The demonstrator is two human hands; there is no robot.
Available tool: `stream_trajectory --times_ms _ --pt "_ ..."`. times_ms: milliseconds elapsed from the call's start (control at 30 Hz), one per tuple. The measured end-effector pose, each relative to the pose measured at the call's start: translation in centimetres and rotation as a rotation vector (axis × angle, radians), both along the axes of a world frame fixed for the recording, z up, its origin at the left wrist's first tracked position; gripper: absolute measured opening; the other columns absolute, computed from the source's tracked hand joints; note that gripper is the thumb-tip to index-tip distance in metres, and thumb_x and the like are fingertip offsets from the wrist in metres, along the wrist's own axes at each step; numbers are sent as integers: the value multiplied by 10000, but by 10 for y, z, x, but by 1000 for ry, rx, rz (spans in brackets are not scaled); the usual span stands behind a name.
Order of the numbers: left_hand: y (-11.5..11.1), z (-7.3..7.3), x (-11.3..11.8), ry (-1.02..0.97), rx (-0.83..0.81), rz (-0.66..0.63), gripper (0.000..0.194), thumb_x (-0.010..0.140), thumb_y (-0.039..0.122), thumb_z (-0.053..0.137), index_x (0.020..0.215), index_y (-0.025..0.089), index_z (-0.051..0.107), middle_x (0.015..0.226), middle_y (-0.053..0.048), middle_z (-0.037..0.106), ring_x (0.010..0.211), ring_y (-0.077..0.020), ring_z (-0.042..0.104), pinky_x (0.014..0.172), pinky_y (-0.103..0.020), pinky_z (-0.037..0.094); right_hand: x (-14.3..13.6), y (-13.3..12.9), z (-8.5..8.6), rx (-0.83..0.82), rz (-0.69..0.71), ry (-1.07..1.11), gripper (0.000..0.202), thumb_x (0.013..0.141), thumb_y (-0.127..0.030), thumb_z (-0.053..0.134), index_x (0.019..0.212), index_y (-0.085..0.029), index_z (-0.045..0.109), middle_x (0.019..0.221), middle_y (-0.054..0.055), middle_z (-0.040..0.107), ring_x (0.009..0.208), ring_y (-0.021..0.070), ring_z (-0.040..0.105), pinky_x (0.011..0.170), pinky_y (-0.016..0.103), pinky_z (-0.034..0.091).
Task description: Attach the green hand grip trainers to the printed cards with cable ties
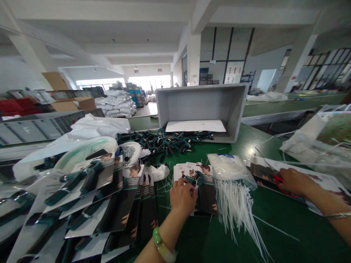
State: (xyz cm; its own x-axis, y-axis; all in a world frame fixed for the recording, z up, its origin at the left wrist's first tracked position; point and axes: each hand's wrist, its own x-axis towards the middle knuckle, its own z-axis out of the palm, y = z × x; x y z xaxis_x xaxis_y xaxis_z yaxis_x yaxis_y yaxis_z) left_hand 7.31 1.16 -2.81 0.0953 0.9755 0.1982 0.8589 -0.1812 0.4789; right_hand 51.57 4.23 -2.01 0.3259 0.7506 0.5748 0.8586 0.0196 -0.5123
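Observation:
My left hand (pixel 183 197), with a green bangle at its wrist, is closed at the left side of a dark green tool (pixel 199 178) that lies on a stack of printed cards (pixel 208 197). What its fingertips pinch is too small to make out. On the right, my right hand (pixel 296 181) is closed round red-handled scissors (pixel 279 181), whose blades point away over more cards (pixel 318 175). Between the hands a plastic bag (pixel 231 168) lies behind a fan of white cable ties (pixel 236 204).
Carded tools (pixel 93 179) are piled at the left, near a bowl of small metal parts (pixel 130 152). Loose green tools (pixel 161 142) lie before a grey crate (pixel 201 104) tipped on its side. Clear plastic bags (pixel 315 135) sit at the right.

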Motion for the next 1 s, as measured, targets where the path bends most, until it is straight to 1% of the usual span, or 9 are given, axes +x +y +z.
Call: stream_trajectory --times_ms 133,200,267,367,500,667,800,900,1000 --pt "5 -5 4 -110 -52 12 158 743 316 552 708 231 680 1034 -57 583 922 -228 531 783 -334 409 -26 -17 18 -196 112 -88 218 537 -362 724 535 -189 592 540 78 577 444 167 521 474 338 354" --pt "4 -6 5 -100 -33 17 185 729 384 575 709 232 678 1033 -65 577 929 -244 532 786 -348 411 -62 -31 24 -239 196 -75 350 513 -358 735 800 -178 647 767 104 658 631 226 609 583 368 442" --pt "4 -6 7 -95 -29 22 196 740 388 567 721 226 675 1018 -72 576 927 -239 535 781 -341 413 -114 -45 27 -324 426 72 367 687 -365 603 1005 -183 599 852 85 673 724 220 633 639 352 489" --pt "4 -6 7 -168 -48 18 193 791 329 503 769 227 665 982 -58 580 899 -197 545 775 -309 419 -195 -57 25 -438 784 216 306 780 -258 462 1055 -181 570 913 72 666 789 198 628 686 339 501" --pt "5 -11 2 -271 -27 -45 167 783 299 519 753 220 664 998 -51 575 940 -186 534 837 -314 404 -260 -55 4 -365 759 -169 274 685 -161 519 941 -179 613 869 65 636 782 193 582 724 334 474" --pt "8 -19 -2 -390 -51 -25 179 768 322 537 702 214 663 977 -43 584 940 -189 532 855 -326 396 -269 -51 -14 -323 595 -453 324 696 -137 535 1012 -172 600 923 105 584 778 195 576 707 312 469" --pt "12 -24 -1 -458 -62 29 190 763 344 537 713 214 667 982 -38 586 942 -188 535 859 -316 395 -261 -55 4 -533 535 -483 284 763 -155 483 1019 -148 605 840 106 599 728 203 589 670 314 462" --pt "14 -28 -2 -491 -67 28 190 759 343 540 707 212 668 979 -38 592 965 -192 533 868 -311 390 -254 -57 21 -618 608 -203 267 818 -245 462 1031 -168 603 822 78 589 760 202 586 698 326 455" --pt "14 -29 -2 -514 -67 14 173 758 321 541 707 212 666 971 -37 599 954 -192 535 877 -321 386 -251 -63 25 -888 813 362 395 830 -431 477 1142 -194 521 822 41 589 723 181 610 624 296 475"
